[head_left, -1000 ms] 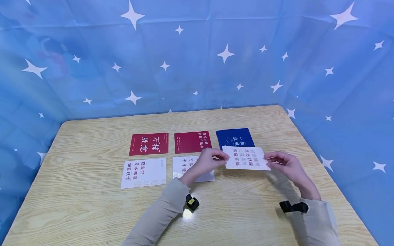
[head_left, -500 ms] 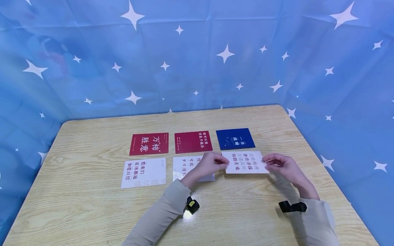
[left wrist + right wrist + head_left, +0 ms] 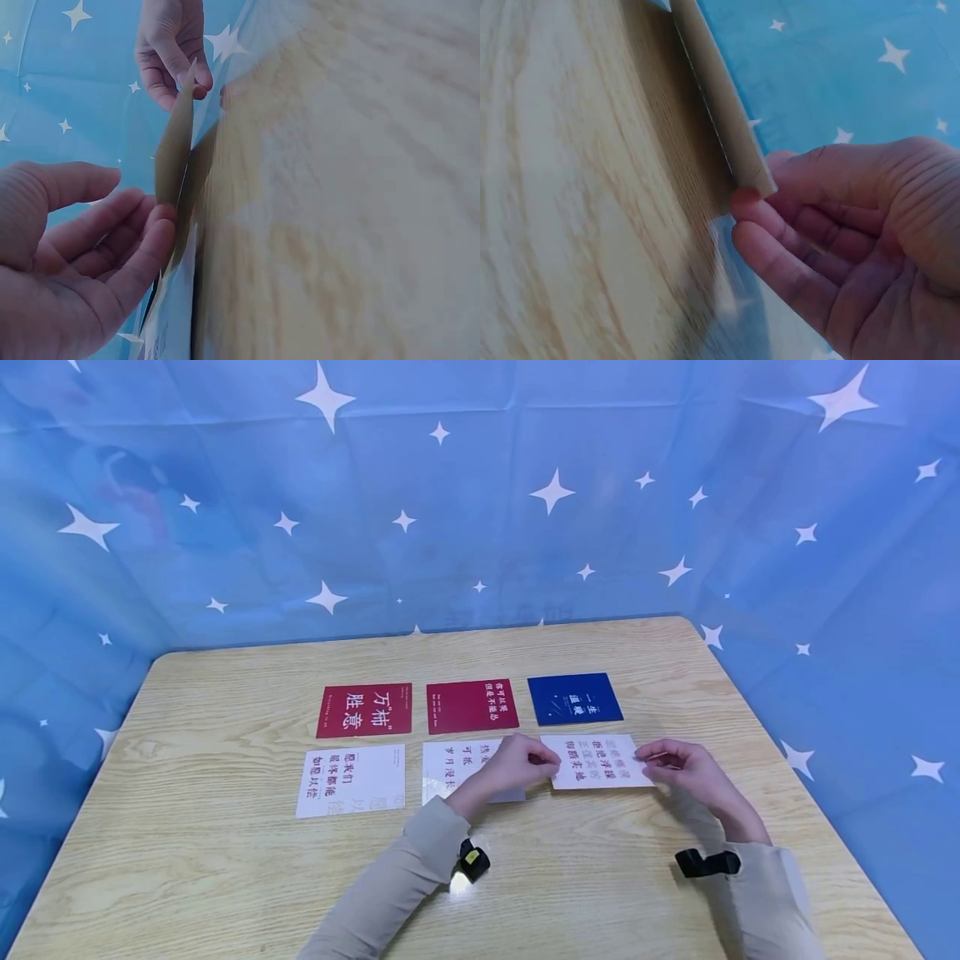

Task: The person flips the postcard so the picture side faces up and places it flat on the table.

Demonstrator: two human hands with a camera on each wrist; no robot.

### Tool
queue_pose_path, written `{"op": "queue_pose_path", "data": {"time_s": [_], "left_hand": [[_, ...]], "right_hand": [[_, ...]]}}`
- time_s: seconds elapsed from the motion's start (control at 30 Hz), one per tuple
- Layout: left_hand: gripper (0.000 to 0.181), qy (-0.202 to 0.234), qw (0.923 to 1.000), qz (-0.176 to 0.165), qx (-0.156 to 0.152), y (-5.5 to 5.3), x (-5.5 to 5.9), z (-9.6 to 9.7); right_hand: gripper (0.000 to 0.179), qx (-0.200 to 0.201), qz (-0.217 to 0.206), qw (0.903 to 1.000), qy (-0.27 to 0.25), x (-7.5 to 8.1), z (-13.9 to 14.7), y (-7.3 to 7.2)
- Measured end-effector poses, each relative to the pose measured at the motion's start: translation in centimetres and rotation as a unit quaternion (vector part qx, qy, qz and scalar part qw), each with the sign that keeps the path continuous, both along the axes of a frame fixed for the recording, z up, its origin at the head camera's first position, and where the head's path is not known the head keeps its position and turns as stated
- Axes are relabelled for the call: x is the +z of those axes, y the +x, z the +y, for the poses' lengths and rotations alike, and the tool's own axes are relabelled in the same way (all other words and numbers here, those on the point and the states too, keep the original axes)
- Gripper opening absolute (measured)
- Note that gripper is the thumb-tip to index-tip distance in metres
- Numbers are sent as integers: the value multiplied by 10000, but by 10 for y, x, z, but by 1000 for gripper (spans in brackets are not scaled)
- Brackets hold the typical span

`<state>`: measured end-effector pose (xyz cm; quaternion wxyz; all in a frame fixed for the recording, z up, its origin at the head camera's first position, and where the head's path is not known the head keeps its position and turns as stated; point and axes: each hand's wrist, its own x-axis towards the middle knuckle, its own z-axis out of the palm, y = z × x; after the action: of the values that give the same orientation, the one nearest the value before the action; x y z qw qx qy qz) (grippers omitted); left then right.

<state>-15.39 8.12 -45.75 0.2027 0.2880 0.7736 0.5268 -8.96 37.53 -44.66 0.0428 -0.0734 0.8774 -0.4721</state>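
Observation:
Both hands are at a white postcard with printed Chinese characters, front right in the head view, held slightly above the table. My right hand pinches its right end between thumb and fingers; in the right wrist view the card's shaded underside tilts upward. The left hand is at the opposite end. Its fingertips touch the card from below in the left wrist view, while the left thumb stands apart from it. Beneath the left forearm lies another white postcard, partly covered.
Behind lie a red postcard, a second red one and a blue one in a row. A white postcard lies front left. The wooden table meets a blue starred cloth at the back.
Both hands have brought the white postcard down and a little toward the person, closer to the table. The blue postcard, partly hidden before, now shows whole. The other cards stay put.

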Motion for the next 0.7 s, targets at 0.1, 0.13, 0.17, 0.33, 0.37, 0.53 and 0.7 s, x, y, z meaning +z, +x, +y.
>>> {"op": "queue_pose_path", "data": {"time_s": [0.1, 0.13, 0.17, 0.33, 0.37, 0.53, 0.7], "left_hand": [[15, -159, 9997, -163, 22, 0, 1, 1], [15, -216, 9995, -220, 27, 0, 1, 2], [15, -263, 9993, -282, 30, 0, 2, 2], [16, -591, 9975, -366, 85, 0, 4, 4], [16, -649, 9972, -364, 100, 0, 4, 4], [18, -651, 9970, -413, 102, 1, 4, 3], [20, -338, 9979, -537, 98, 1, 3, -7]], "right_hand": [[23, -160, -117, 9993, 319, 2, -3, -2], [23, -221, -169, 9988, 413, 2, -4, -2], [22, -281, -216, 9981, 499, 3, -6, -3], [19, -528, -485, 9958, 573, 5, -12, -6], [18, -571, -518, 9955, 558, 4, -12, -6], [17, -773, -633, 9934, 555, 2, -15, -7], [18, -821, -506, 9938, 552, 1, -19, -5]]}}
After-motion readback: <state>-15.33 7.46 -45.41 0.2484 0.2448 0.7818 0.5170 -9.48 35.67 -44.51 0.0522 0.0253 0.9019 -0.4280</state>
